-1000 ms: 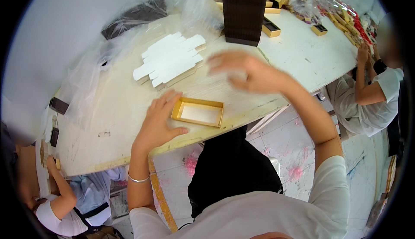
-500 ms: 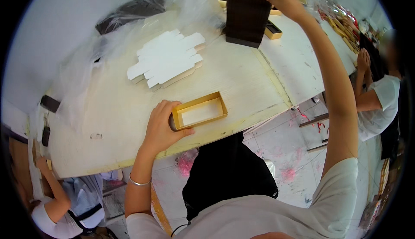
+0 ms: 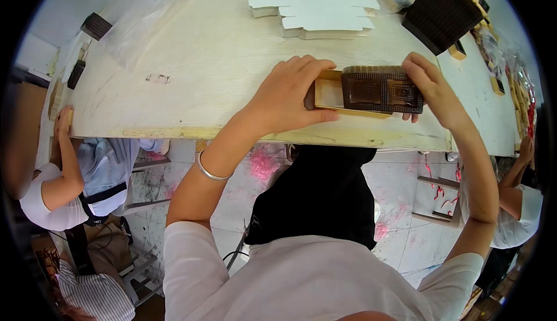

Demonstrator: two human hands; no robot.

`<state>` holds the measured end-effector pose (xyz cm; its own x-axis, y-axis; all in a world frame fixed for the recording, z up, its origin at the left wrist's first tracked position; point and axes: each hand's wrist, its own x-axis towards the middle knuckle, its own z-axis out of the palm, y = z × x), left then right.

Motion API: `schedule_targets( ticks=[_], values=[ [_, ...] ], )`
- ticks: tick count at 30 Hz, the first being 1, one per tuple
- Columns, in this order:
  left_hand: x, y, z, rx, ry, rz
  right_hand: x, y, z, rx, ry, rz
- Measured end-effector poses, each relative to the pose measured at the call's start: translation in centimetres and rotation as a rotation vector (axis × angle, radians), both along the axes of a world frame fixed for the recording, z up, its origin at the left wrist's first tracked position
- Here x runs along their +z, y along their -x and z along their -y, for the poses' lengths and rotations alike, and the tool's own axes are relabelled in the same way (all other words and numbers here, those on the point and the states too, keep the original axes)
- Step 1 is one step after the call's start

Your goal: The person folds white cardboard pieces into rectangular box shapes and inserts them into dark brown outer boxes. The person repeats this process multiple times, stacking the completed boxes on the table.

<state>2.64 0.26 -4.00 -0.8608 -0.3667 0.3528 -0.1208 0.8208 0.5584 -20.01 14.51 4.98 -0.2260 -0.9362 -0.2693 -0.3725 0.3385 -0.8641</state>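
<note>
Near the table's front edge lies an open gold cardboard box (image 3: 329, 76), with a white inside still showing at its left end. My left hand (image 3: 290, 93) is wrapped round that end, fingers behind and thumb in front. A dark brown moulded plastic tray (image 3: 380, 92) with recessed compartments is over the right part of the box, tilted. My right hand (image 3: 432, 89) grips the tray by its right end. How deep the tray sits in the box cannot be seen.
White flat-folded cartons (image 3: 319, 7) are piled behind the box. A stack of dark brown trays (image 3: 444, 12) stands at the back right, with gold boxes near it. Clear plastic film (image 3: 139, 31) lies at the left. Co-workers sit left and right.
My right hand has come from the tray stack to the box with one brown tray. The left hand stays on the box. My view has turned, shifting the scene.
</note>
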Motion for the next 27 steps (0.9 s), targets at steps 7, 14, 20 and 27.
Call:
schedule_targets(
  ticks=[7, 14, 20, 27],
  values=[
    [0.3, 0.0, -0.1, -0.012, 0.035, -0.017, -1.3, -1.7, 2.2, 0.215, -0.07, -0.506],
    [0.1, -0.1, -0.1, -0.016, 0.059, -0.032, 0.0, 0.9, 0.5, 0.658, 0.307, -0.626],
    [0.3, -0.2, -0.1, -0.025, 0.037, -0.064, -3.4, 0.0, -0.5, 0.803, 0.551, -1.407],
    [0.2, -0.3, 0.0, -0.049, 0.208, -0.004, -4.0, -2.8, -2.4, 0.61, 0.329, -1.203]
  ],
)
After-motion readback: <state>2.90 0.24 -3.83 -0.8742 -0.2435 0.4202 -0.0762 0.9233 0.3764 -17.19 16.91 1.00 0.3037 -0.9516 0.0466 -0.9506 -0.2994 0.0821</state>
